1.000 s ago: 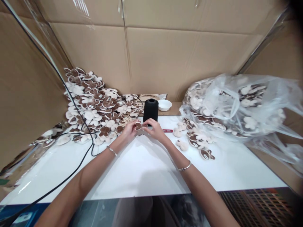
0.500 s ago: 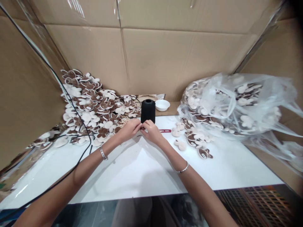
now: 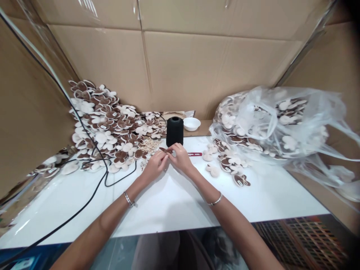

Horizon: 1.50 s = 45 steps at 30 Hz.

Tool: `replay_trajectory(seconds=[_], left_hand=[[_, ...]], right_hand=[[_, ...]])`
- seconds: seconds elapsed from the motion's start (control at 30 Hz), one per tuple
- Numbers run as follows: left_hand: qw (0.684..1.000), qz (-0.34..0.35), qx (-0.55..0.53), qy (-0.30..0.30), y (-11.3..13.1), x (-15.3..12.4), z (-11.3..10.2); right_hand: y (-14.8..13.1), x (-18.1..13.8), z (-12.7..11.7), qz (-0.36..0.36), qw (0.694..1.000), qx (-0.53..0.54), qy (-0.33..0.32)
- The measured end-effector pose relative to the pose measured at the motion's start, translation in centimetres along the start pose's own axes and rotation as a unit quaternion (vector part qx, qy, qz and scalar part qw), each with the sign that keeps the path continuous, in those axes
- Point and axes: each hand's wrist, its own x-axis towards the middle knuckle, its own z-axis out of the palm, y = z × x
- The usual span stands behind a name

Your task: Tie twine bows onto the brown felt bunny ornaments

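My left hand and my right hand meet over the white table, fingertips pinched close together. Between and behind the fingers shows part of a brown plush bunny-shaped patch, largely hidden. Both hands are closed on it, though any thin cord in the fingertips is too small to make out. Just beyond the hands stands a black cylinder with a hole in its top. Red thread snips lie right of my right hand. Left of the cylinder is a small heap of beige cords.
A tall pile of brown and white patches fills the back left. At right, a clear plastic bag holds more, with several loose patches before it. A white bowl sits behind. Black cable crosses the left side.
My left hand has drawn slightly down and toward me, and its wrist has turned. More of the brown patch and the beige cords now shows. My right hand has stayed nearly in place.
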Motion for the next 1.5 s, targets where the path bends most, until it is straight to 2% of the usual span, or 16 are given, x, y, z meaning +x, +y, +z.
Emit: replay_trajectory(seconds=[0.13,0.27,0.47,0.67,0.87,0.97,1.17,1.37,1.5], left_hand=[[0.981,-0.135,-0.132,0.035,0.2,-0.2,0.1],[0.933,-0.229,-0.274,0.039,-0.2,-0.2,0.6],[0.858,-0.295,-0.413,0.078,-1.5,-0.4,1.7],[0.843,-0.308,-0.439,0.037,-2.0,-0.6,1.8],[0.807,-0.314,-0.496,0.062,-1.7,-0.2,1.6],[0.814,-0.305,-0.491,0.056,-1.5,-0.2,1.6],[0.86,-0.293,-0.415,0.048,-1.3,-0.2,1.2],[0.856,-0.281,-0.423,0.091,-1.7,0.2,1.1],[0.892,-0.246,-0.373,0.067,-2.8,0.2,1.0]], right_hand=[[0.0,-0.1,-0.1,0.016,0.999,0.025,0.036],[-0.2,-0.2,-0.2,0.024,0.998,0.042,0.049],[-0.6,-0.1,-0.4,0.043,0.995,0.068,0.053],[-1.2,0.1,-0.8,0.068,0.992,0.095,0.055],[-1.3,0.1,-0.8,0.077,0.991,0.088,0.057],[-1.3,0.1,-0.8,0.076,0.992,0.09,0.051],[-1.3,0.1,-0.9,0.07,0.991,0.099,0.049],[-1.2,0.0,-0.8,0.073,0.99,0.121,0.027],[-1.1,0.1,-1.0,0.051,0.989,0.14,-0.013]])
